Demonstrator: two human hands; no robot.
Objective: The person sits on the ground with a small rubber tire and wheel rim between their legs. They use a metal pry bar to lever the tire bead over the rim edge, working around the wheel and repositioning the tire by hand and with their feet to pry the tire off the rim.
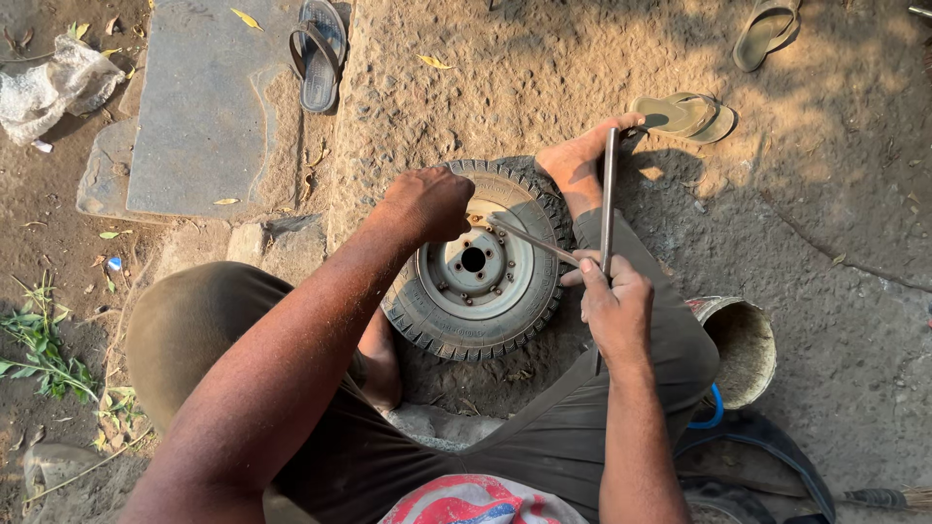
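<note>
A small tyre (456, 320) on its grey metal rim (476, 264) lies flat on the sandy ground (835, 223) between the person's bent legs, the right bare foot (575, 155) pressing on its far edge. The left hand (429, 202) is clenched over the top of the rim, knuckles up, gripping something at the bead that the fist hides (most likely the end of a lever, but it cannot be told). The right hand (614, 303) is closed around two metal tyre irons: one long bar (609, 199) stands nearly upright past the foot, the other thinner bar (529, 241) slants across the rim toward the left hand. Just right of the right knee sits a worn round tin bucket (743, 349), its mouth tipped sideways, with a black rubber tube (767, 446) lying beside it. Well apart on the ground lie several sandals: a grey one (320, 49) on a stone slab (199, 107), a greenish pair (684, 114) near the foot, and another (767, 31) at the top edge
</note>
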